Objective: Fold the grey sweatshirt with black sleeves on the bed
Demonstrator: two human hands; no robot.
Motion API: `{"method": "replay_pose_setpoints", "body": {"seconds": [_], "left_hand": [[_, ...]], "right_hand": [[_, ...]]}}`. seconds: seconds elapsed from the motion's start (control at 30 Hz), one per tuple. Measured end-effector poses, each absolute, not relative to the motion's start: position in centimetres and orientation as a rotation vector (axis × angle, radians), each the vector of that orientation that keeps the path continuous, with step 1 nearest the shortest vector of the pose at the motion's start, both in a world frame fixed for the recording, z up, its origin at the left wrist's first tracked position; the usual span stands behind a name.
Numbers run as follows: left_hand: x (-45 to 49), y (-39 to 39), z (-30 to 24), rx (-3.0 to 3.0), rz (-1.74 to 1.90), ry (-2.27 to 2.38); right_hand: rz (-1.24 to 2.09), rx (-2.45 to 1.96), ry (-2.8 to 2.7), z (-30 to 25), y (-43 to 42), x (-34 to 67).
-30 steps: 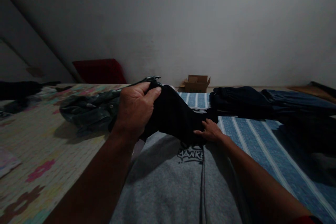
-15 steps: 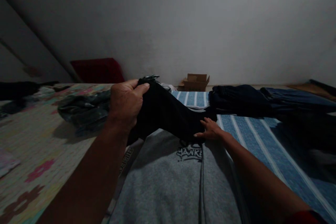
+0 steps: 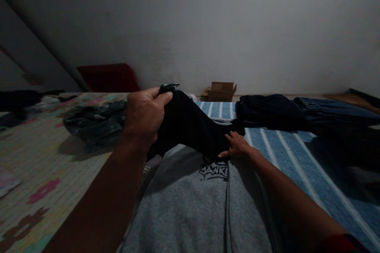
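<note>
My left hand [image 3: 145,114] is closed on the raised edge of a black garment [image 3: 196,126], thumb on top. A small dark, shiny piece shows just above the thumb; I cannot make out what it is. From there the black cloth sags to the right, where my right hand [image 3: 236,144] lies on it with fingers spread. Under it lies a grey garment [image 3: 190,201] with dark and white lettering near its far end and a dark line running lengthwise. Whether the black cloth is separate from the grey garment, I cannot tell.
Left of my arm, a crumpled dark garment [image 3: 92,124] rests on a floral cover [image 3: 71,170]. Folded dark blue trousers [image 3: 270,110] lie on the blue striped cover [image 3: 285,148] at right. By the wall are an open cardboard box [image 3: 221,93] and a red object [image 3: 107,78].
My left hand has risen slightly and shifted a little right with the black garment's edge. My right hand stays spread on the cloth, almost in the same spot.
</note>
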State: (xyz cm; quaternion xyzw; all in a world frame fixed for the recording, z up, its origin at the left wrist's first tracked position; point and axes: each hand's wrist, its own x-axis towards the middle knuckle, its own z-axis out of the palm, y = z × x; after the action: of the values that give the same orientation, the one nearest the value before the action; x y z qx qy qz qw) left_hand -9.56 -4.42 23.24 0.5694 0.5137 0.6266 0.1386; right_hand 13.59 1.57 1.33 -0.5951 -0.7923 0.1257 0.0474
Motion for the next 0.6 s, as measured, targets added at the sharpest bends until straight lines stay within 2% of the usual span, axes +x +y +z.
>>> {"method": "replay_pose_setpoints", "body": {"seconds": [0.33, 0.6], "left_hand": [[-9.0, -4.7, 23.5, 1.596, 1.772, 1.411], [-6.2, -9.7, 23.3, 1.9, 1.294, 1.217]], "right_hand": [[0.375, -1.851, -2.377, 1.2, 1.2, 13.2], [0.342, -1.808, -2.349, 0.1, 1.6, 13.4]]}}
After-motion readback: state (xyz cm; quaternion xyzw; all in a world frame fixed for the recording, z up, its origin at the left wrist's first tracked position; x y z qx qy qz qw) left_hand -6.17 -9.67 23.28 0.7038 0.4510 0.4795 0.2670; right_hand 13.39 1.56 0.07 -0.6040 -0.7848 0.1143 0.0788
